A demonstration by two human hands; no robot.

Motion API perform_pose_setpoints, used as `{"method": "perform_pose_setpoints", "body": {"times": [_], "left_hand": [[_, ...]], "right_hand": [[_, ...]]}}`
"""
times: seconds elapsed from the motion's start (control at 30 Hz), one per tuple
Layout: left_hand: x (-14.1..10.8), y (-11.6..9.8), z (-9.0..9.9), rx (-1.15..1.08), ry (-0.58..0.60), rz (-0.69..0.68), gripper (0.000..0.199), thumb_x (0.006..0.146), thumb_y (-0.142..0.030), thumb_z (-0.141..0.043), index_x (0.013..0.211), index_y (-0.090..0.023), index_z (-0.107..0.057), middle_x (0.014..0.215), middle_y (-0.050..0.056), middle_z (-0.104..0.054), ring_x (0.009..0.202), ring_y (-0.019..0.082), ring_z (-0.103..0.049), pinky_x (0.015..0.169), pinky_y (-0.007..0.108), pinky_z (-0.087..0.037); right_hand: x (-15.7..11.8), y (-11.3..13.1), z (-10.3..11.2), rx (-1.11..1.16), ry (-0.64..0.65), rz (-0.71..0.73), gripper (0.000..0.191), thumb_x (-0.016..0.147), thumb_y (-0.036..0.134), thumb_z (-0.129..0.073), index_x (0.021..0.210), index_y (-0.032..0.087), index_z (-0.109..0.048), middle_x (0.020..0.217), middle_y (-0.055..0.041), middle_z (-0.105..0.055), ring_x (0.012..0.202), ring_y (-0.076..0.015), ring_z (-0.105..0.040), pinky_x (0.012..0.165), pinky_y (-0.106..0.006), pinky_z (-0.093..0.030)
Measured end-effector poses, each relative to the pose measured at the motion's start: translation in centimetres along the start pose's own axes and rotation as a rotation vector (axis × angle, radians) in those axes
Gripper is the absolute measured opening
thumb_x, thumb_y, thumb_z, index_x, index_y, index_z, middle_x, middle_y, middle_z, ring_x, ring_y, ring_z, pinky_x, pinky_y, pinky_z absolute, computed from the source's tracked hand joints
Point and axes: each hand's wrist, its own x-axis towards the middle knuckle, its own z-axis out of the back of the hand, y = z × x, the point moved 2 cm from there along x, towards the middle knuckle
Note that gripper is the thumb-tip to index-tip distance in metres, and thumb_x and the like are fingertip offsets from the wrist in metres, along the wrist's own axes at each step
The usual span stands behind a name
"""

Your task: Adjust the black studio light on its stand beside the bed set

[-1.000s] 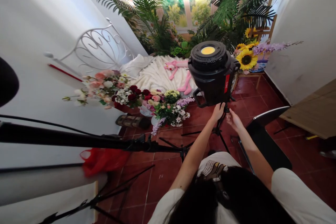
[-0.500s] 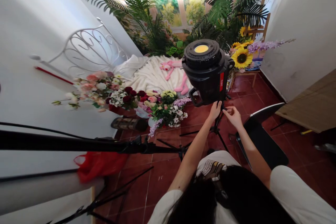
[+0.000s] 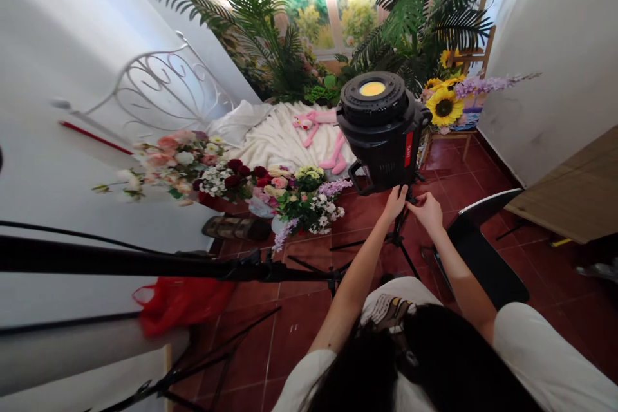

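A black studio light (image 3: 379, 145) with a red label and a yellow disc facing up sits on top of a black light stand (image 3: 398, 226). My left hand (image 3: 396, 203) is closed around the mount just under the lamp body. From the right side, my right hand (image 3: 427, 212) pinches a small dark knob at the same joint. The fingers partly cover the knob and the top of the stand, so their exact contact is hard to make out.
A black chair (image 3: 487, 257) stands close on the right. Another black pole (image 3: 120, 261) crosses the left. Flower bouquets (image 3: 309, 199), a white blanket (image 3: 275, 135) with a pink plush toy (image 3: 313, 122), sunflowers (image 3: 443, 107) and a red bag (image 3: 183, 302) lie around.
My right hand has shifted slightly left and turned at the joint, its fingers now closer together. My left hand keeps its place; the light has hardly moved.
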Motion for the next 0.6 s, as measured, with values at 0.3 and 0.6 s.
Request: {"method": "perform_pose_setpoints", "body": {"times": [0.3,0.6], "left_hand": [[-0.3,-0.7,-0.1,0.089,0.059,0.050,0.041,0.103,-0.046,-0.051,0.121,-0.013,-0.068,0.124,0.013,-0.072,0.122,0.019,-0.065,0.114,0.032,-0.045],[-0.2,-0.4,0.0,0.108,0.048,0.052,0.046,0.102,-0.051,-0.052,0.119,-0.012,-0.070,0.122,0.014,-0.074,0.128,0.023,-0.063,0.116,0.035,-0.045]], "right_hand": [[0.7,1.0,0.9,-0.179,0.043,-0.044,0.030,0.074,0.049,-0.081,0.086,0.022,-0.075,0.096,-0.0104,-0.079,0.097,-0.0286,-0.074,0.079,-0.033,-0.051],[3.7,-2.0,-0.1,0.387,0.393,-0.107,0.044,0.070,0.057,-0.079,0.056,0.018,-0.066,0.041,0.0055,-0.044,0.042,-0.0073,-0.032,0.048,-0.025,-0.025]]}}
